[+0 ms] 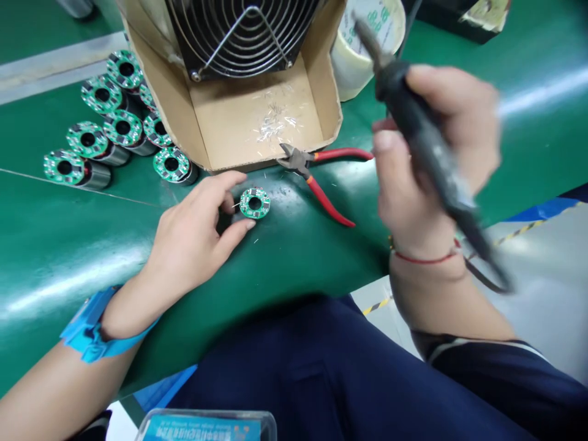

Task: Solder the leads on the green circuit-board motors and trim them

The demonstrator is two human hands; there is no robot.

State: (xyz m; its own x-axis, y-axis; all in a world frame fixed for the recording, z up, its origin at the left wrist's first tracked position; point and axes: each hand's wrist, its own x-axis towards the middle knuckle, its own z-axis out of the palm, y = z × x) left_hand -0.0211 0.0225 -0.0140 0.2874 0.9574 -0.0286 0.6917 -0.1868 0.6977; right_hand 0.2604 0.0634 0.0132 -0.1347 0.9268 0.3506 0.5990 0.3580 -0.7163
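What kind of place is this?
Probably an electronics factory bench: the right hand holds a soldering iron, the left hand steadies a round circuit board, more boards wait nearby.

1 view only, head-worn camera. Looks forward and steeply down over green bench (68, 245) from seated position; own lap fills bottom edge. Close range: left hand (193, 242) and right hand (427, 159) both large in frame, right blurred. Cardboard box (257, 122) cut off by top edge. Horizon tilted, bench edge running diagonally.
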